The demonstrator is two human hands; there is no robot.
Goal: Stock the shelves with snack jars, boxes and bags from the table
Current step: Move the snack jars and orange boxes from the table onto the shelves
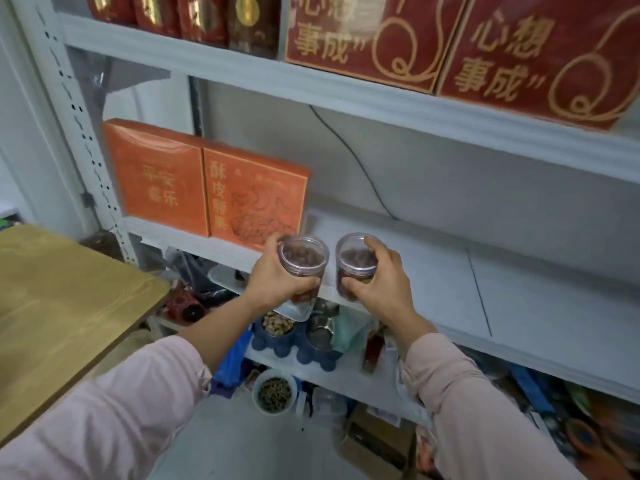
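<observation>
My left hand (273, 278) grips a clear snack jar (304, 261) with brown snacks inside. Beside it, my right hand (381, 282) grips a second clear snack jar (355, 263) of the same kind. Both jars are held at the front edge of the white middle shelf (450, 271), just right of two orange boxes (204, 188) that stand upright on it. Whether the jars touch the shelf is unclear. The wooden table (69, 306) lies at the left.
Red boxes (450, 43) and dark red bags (180, 15) fill the upper shelf. A black cable (349, 154) hangs behind the middle shelf. The lower shelf holds bowls of nuts (277, 325), a bottle and clutter. A tub (275, 393) sits on the floor.
</observation>
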